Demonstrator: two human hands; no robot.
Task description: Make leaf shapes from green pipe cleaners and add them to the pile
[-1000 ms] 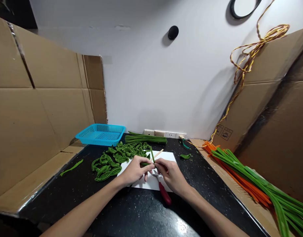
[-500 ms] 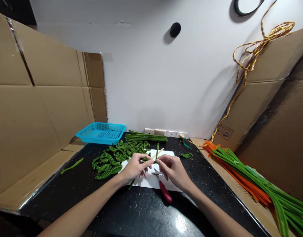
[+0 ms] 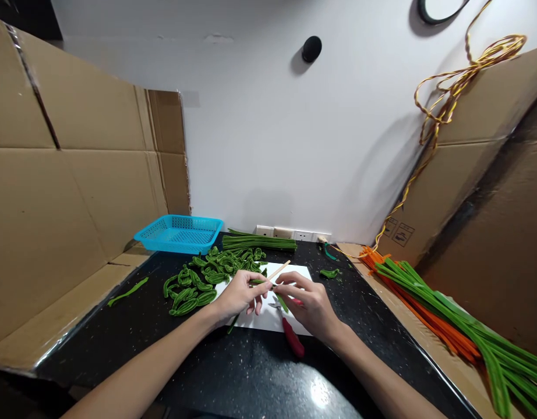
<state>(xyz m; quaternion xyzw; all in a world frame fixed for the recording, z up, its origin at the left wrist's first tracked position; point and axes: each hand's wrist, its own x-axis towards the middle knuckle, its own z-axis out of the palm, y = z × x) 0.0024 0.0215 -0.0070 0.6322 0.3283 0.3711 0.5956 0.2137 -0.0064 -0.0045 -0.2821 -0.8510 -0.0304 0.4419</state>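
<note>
Above a white sheet of paper (image 3: 255, 320), my left hand (image 3: 240, 297) pinches a dark green pipe cleaner (image 3: 282, 302) between thumb and fingertips. My right hand (image 3: 311, 302) has its thumb and fingers closed at the same piece, close by the left fingertips; its free end slants down below the pinch. The exact bend is partly hidden by the fingers. Beneath the hands lie pliers with red handles (image 3: 293, 340), jaws pointing away. A thin wooden stick (image 3: 279, 269) slants behind the fingertips. Left of the paper spreads a pile of looped green pipe-cleaner leaves (image 3: 196, 282).
A blue basket (image 3: 181, 247) stands at the back left. Beside it lies a bundle of dark green pipe cleaners (image 3: 260, 242). One leaf shape (image 3: 329, 273) is right of the paper. Light green pipe cleaners (image 3: 452, 317) and orange ones (image 3: 434, 329) lie right. Cardboard walls (image 3: 89, 192) flank the counter.
The pipe cleaner's end that stood upright between my hands now points downward. My right fingers have shifted over it, while my left hand stays nearly still.
</note>
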